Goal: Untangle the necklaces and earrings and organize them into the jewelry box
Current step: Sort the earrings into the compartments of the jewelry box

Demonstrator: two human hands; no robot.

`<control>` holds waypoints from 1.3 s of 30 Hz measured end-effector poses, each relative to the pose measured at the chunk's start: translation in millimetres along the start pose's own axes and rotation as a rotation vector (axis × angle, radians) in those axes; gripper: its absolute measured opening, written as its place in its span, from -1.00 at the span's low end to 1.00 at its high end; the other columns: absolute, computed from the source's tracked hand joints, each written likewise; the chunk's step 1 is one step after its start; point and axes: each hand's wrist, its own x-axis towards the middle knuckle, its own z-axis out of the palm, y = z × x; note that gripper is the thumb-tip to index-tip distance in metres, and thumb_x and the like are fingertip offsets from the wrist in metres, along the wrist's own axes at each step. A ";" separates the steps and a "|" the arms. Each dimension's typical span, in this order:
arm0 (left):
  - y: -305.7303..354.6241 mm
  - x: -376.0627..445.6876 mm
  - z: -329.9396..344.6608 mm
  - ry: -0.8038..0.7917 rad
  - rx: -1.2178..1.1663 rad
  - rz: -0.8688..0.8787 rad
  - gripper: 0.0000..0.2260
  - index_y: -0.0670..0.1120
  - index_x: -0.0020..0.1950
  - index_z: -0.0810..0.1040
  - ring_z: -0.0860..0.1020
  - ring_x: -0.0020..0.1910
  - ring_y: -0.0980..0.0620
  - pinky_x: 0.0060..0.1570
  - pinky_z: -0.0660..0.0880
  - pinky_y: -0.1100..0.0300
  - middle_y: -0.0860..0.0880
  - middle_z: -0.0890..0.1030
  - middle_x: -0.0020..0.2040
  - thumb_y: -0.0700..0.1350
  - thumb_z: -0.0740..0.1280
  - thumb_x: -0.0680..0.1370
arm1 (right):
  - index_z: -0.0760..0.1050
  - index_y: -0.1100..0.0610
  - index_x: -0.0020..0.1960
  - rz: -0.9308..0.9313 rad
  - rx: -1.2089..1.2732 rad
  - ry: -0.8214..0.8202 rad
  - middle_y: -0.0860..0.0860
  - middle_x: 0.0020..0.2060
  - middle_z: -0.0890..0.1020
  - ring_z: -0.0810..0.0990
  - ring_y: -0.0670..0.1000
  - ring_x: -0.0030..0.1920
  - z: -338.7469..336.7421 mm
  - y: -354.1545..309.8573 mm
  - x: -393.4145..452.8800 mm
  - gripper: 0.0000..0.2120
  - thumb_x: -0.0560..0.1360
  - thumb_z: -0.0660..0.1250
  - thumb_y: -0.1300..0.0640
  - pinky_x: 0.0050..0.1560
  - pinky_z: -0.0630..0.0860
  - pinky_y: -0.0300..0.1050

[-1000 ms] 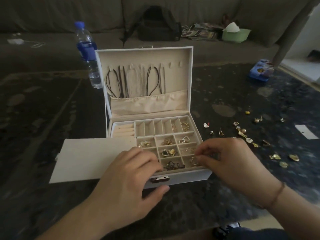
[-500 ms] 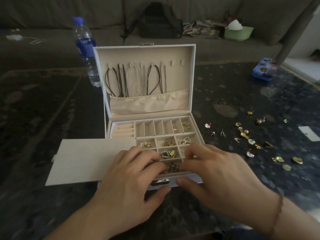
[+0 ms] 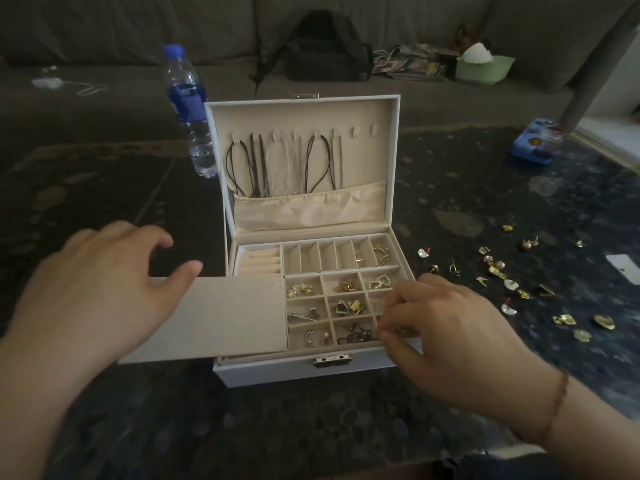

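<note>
We are filing earrings: our right hand (image 3: 446, 341) pinches something small over the box (image 3: 311, 370); our left hand (image 3: 100, 289) hovers spread. Next, loose earrings (image 3: 498, 271).

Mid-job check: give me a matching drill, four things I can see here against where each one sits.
Things:
1. necklaces
2. water bottle
3. loose earrings
4. pearl piece

Places:
A. on the table, right of the jewelry box
B. in a tray compartment
C. hanging on hooks in the lid
D. standing left of the lid

Pairs: 1-C, 2-D, 3-A, 4-B
</note>
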 end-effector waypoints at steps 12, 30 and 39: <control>83.6 -38.6 -19.9 0.003 -0.545 0.501 -0.85 0.10 0.09 0.62 0.48 0.05 0.20 0.08 0.44 0.22 0.21 0.53 0.01 0.03 0.28 0.59 | 0.62 -0.20 -0.12 0.033 0.134 -0.160 -0.31 -0.14 0.55 0.40 -0.18 -0.10 -13.6 14.6 6.4 -0.67 0.33 0.10 -0.10 -0.05 0.44 -0.19; 163.5 -7.4 -14.6 -0.484 -0.208 0.752 -0.86 0.13 0.10 0.65 0.58 -0.07 0.14 -0.10 0.53 0.18 0.14 0.64 -0.04 0.02 0.34 0.58 | 0.64 -0.12 -0.12 0.042 0.147 -0.047 -0.22 -0.16 0.58 0.44 -0.07 -0.14 -3.4 29.9 0.9 -0.78 0.42 0.24 0.08 -0.16 0.37 -0.19; 110.4 -18.0 -31.6 -0.160 -0.336 0.358 -0.73 0.23 0.19 0.51 0.43 0.09 0.27 0.16 0.43 0.21 0.28 0.47 0.06 0.20 0.31 0.51 | 0.63 -0.10 0.00 0.054 0.210 0.041 -0.22 -0.14 0.60 0.46 -0.11 -0.10 -10.9 23.3 11.8 -0.83 0.48 0.32 0.08 -0.08 0.49 -0.16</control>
